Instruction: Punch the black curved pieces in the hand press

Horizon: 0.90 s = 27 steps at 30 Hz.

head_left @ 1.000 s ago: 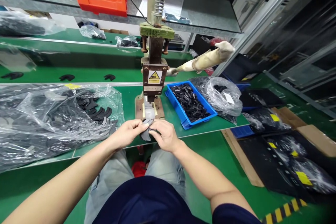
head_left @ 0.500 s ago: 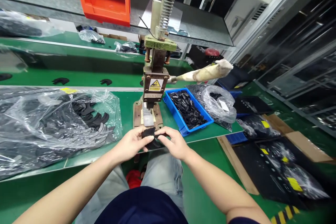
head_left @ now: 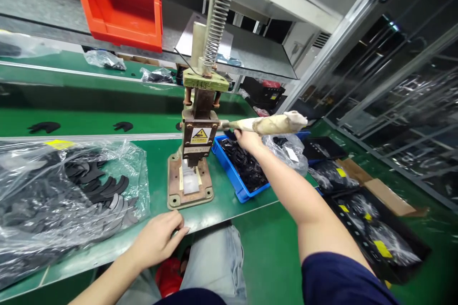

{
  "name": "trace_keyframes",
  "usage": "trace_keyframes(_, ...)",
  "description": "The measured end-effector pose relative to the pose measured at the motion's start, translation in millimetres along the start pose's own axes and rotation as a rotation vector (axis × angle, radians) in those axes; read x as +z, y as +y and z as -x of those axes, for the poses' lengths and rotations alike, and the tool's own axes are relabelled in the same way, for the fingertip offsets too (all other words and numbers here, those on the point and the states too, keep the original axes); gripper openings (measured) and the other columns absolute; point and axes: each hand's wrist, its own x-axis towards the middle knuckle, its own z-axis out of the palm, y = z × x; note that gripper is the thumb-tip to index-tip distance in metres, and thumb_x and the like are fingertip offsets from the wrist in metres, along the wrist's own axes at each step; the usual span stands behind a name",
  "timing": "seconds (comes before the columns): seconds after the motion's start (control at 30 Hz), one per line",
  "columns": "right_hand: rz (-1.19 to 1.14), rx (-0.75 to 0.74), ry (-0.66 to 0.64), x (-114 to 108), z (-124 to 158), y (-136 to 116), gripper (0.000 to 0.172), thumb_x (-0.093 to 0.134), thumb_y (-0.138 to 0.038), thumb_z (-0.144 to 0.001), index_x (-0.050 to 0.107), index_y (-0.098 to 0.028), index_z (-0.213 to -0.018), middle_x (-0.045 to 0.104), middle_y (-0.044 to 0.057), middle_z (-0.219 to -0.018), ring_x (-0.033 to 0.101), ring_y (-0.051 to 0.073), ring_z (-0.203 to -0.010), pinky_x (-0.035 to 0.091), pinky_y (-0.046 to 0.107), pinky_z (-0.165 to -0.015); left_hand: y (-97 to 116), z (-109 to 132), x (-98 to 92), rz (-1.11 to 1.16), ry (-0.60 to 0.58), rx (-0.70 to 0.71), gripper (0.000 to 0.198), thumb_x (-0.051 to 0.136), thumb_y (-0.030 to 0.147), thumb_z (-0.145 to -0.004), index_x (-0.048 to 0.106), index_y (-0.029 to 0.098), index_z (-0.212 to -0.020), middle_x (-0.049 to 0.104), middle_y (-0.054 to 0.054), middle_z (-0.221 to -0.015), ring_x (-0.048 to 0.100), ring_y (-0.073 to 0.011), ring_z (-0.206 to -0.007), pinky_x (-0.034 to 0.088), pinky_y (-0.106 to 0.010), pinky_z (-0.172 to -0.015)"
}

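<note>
My left hand rests at the table's front edge below the hand press. Its thumb stands apart from the loosely bent fingers, and nothing shows between them. My right hand reaches over the blue bin, just under the press's wrapped lever. Its fingers are closed at a small dark piece, partly hidden. Black plastic parts fill the bin. On the press base a pale, translucent block sits under the ram.
A clear plastic bag of curved black pieces lies at left. Beyond it, dark curved pieces lie on the green conveyor. A red bin stands on the shelf above. Bagged parts fill boxes at right.
My hands have parted from the black part they held together before the press. The right moved forward and right past the blue bin; the left dropped back to the table edge. The view shifted.
</note>
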Motion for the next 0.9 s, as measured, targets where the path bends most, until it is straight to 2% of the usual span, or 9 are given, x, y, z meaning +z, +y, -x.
trace_keyframes(0.13, 0.137, 0.033, 0.047, -22, -64, 11, 0.041, 0.065, -0.029, -0.099, 0.067, -0.013, -0.136, 0.074, 0.014, -0.133, 0.065, 0.026, -0.125, 0.048, 0.045, -0.116, -1, 0, 2.9, -0.054, 0.057, 0.019, 0.024, 0.052, 0.035, -0.109, 0.057, 0.024, -0.088, 0.065, 0.000, -0.082, 0.067, -0.0199, -0.077, 0.051, -0.031, -0.074)
trace_keyframes(0.2, 0.182, 0.047, 0.053, -23, -77, 16, 0.040, 0.059, -0.030, -0.102, 0.066, -0.013, -0.138, 0.073, 0.014, -0.135, 0.067, 0.026, -0.123, 0.050, 0.046, -0.114, -1, 1, 3.4, -0.057, 0.065, 0.021, 0.023, 0.054, 0.034, -0.109, 0.057, 0.024, -0.088, 0.065, 0.000, -0.081, 0.067, -0.0196, -0.077, 0.051, -0.031, -0.074)
trace_keyframes(0.27, 0.217, 0.051, 0.047, -16, -76, 21, 0.037, 0.054, -0.030, -0.103, 0.069, -0.015, -0.134, 0.074, 0.014, -0.135, 0.067, 0.027, -0.123, 0.050, 0.044, -0.114, -2, 1, 3.8, -0.059, 0.065, 0.024, 0.023, 0.054, 0.034, -0.109, 0.057, 0.024, -0.088, 0.065, 0.000, -0.081, 0.067, -0.0195, -0.078, 0.051, -0.031, -0.074)
trace_keyframes(0.43, 0.283, 0.071, -0.030, 10, -27, 44, 0.036, 0.052, -0.035, -0.105, 0.071, -0.020, -0.132, 0.075, 0.013, -0.136, 0.066, 0.028, -0.130, 0.049, 0.040, -0.116, -4, 3, 4.3, -0.034, 0.055, 0.029, 0.024, 0.053, 0.035, -0.109, 0.055, 0.024, -0.088, 0.064, 0.000, -0.081, 0.065, -0.0190, -0.076, 0.050, -0.031, -0.073)
trace_keyframes(0.53, 0.289, 0.053, -0.183, 24, 16, 59, 0.032, 0.065, -0.042, -0.100, 0.073, -0.027, -0.126, 0.080, 0.007, -0.127, 0.073, 0.023, -0.116, 0.055, 0.033, -0.105, -4, 2, 3.4, -0.012, 0.050, 0.023, 0.024, 0.054, 0.036, -0.109, 0.056, 0.024, -0.089, 0.064, 0.000, -0.081, 0.065, -0.0193, -0.077, 0.048, -0.032, -0.073)
trace_keyframes(0.6, 0.283, 0.013, -0.306, 31, 43, 66, 0.040, 0.079, -0.045, -0.089, 0.074, -0.028, -0.126, 0.081, 0.004, -0.123, 0.076, 0.021, -0.109, 0.057, 0.029, -0.098, -1, 1, 1.1, -0.001, 0.040, 0.003, 0.024, 0.052, 0.037, -0.109, 0.056, 0.024, -0.089, 0.064, -0.001, -0.081, 0.064, -0.0197, -0.077, 0.047, -0.032, -0.074)
trace_keyframes(0.7, 0.297, -0.044, -0.393, 41, 71, 71, 0.056, 0.086, -0.041, -0.082, 0.071, -0.022, -0.132, 0.078, 0.011, -0.132, 0.073, 0.024, -0.117, 0.055, 0.031, -0.102, 5, -1, -4.2, 0.003, -0.001, -0.029, 0.026, 0.050, 0.039, -0.109, 0.059, 0.024, -0.090, 0.066, -0.002, -0.083, 0.064, -0.0213, -0.081, 0.047, -0.034, -0.077)
trace_keyframes(0.83, 0.320, -0.079, -0.390, 50, 81, 76, 0.028, 0.065, -0.032, -0.097, 0.074, -0.019, -0.120, 0.080, 0.014, -0.120, 0.073, 0.026, -0.113, 0.053, 0.034, -0.102, 7, -3, -8.2, -0.002, -0.002, -0.056, 0.023, 0.053, 0.040, -0.106, 0.062, 0.022, -0.094, 0.069, -0.005, -0.090, 0.066, -0.0237, -0.087, 0.047, -0.037, -0.081)
trace_keyframes(0.9, 0.328, -0.089, -0.376, 54, 80, 80, 0.025, 0.059, -0.032, -0.099, 0.076, -0.022, -0.116, 0.080, 0.012, -0.117, 0.073, 0.025, -0.112, 0.053, 0.035, -0.101, 6, -3, -7.8, -0.012, 0.021, -0.073, 0.021, 0.056, 0.040, -0.105, 0.063, 0.022, -0.095, 0.070, -0.005, -0.091, 0.066, -0.0239, -0.088, 0.047, -0.037, -0.082)
